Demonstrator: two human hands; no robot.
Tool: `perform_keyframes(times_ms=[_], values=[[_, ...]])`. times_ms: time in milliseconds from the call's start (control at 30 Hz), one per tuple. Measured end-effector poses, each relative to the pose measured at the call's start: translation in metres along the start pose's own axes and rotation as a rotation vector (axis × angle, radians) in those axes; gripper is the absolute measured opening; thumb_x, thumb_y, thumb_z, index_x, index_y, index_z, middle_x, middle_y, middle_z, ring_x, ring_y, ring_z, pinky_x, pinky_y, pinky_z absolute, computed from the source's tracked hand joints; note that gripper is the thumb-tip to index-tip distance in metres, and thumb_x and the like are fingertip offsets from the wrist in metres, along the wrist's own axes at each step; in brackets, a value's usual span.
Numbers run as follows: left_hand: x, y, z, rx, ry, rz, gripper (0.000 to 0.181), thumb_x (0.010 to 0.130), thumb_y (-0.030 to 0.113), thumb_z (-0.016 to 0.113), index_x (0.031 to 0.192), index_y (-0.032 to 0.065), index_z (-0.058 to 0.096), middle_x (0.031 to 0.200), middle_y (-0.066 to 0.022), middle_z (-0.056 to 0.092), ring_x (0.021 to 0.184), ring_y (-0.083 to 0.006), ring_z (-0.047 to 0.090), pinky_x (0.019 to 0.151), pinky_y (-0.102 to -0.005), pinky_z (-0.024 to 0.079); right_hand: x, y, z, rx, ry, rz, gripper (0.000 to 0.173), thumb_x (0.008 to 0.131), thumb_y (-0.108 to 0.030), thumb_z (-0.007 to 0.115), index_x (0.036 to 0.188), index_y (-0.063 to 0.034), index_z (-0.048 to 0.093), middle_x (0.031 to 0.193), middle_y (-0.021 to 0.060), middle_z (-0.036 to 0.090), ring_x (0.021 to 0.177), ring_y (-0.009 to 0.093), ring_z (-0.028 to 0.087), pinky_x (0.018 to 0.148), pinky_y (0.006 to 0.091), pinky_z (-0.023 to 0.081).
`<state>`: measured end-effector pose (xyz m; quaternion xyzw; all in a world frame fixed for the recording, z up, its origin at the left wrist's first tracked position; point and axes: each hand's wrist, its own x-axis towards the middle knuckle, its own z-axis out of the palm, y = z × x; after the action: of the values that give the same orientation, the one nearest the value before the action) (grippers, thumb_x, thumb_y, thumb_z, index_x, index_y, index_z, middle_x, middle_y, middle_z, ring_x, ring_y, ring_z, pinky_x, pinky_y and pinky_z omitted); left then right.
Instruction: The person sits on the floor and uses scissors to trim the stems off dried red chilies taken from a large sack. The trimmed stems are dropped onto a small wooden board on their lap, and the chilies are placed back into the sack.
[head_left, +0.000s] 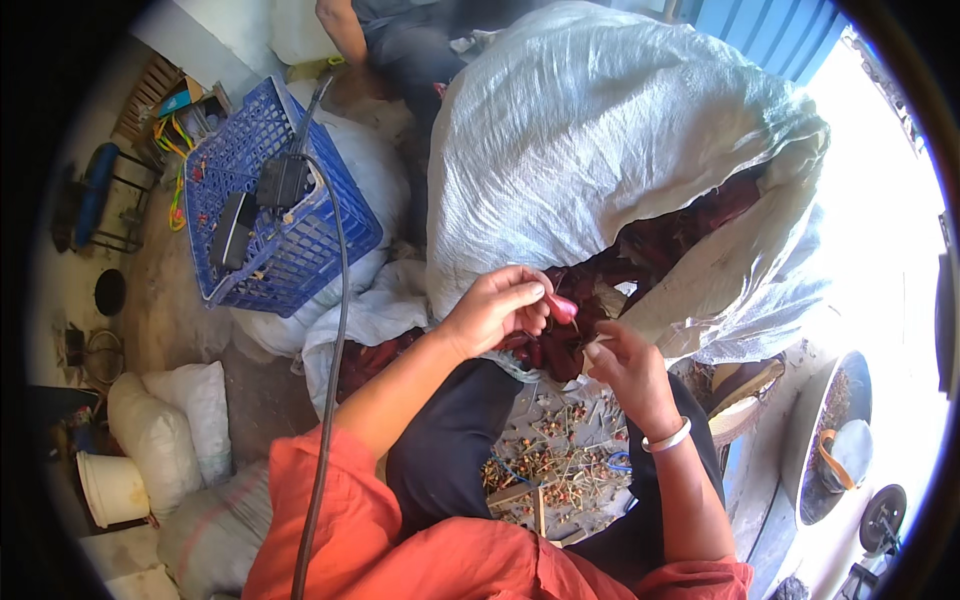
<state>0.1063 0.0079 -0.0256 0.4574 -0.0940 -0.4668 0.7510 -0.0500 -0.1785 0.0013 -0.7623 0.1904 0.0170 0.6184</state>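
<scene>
My left hand (496, 313) pinches a small red chilli pepper (562, 308) between thumb and fingertips. Just to its right is my right hand (634, 375), thumb and forefinger drawn together close to the pepper's lower tip; whether they hold a stem I cannot tell. Both hands are over the mouth of a large white woven sack (555, 157), which leans in front of me. Dark red dried chillies (664, 238) fill its opening and spill out below my hands. Another lot of red chillies (375, 360) shows left of my left forearm.
A blue plastic basket (315, 259) with black power adapters stands at left, and a dark cable (341, 300) crosses past my left arm. Stems and scraps (570, 427) litter the floor between my knees. Full sacks (154, 431) lie at left; another person's arm (341, 26) is beyond.
</scene>
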Motion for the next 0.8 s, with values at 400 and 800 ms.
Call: perform_keyframes(times_ms=[400, 800], values=[[-0.042, -0.008, 0.021, 0.810, 0.089, 0.407, 0.037, 0.089, 0.020, 0.065, 0.119, 0.0022, 0.056, 0.116, -0.0116, 0.059, 0.103, -0.0207, 0.059, 0.087, -0.0345, 0.048, -0.002, -0.033, 0.016, 0.230, 0.078, -0.049, 0.021, 0.090, -0.008, 0.067, 0.107, 0.0030, 0.063, 0.084, 0.0033, 0.068, 0.068, 0.008, 0.061, 0.061, 0.0228, 0.051], [-0.045, -0.011, 0.041, 0.763, -0.111, 0.255, 0.019, 0.097, 0.019, 0.060, 0.094, 0.0003, 0.060, 0.075, -0.0027, 0.061, 0.069, -0.0087, 0.057, 0.063, -0.0267, 0.048, -0.009, -0.038, 0.015, 0.198, -0.026, -0.170, 0.010, 0.092, -0.009, 0.066, 0.092, 0.0017, 0.066, 0.080, 0.0032, 0.065, 0.068, 0.008, 0.059, 0.061, 0.0234, 0.049]])
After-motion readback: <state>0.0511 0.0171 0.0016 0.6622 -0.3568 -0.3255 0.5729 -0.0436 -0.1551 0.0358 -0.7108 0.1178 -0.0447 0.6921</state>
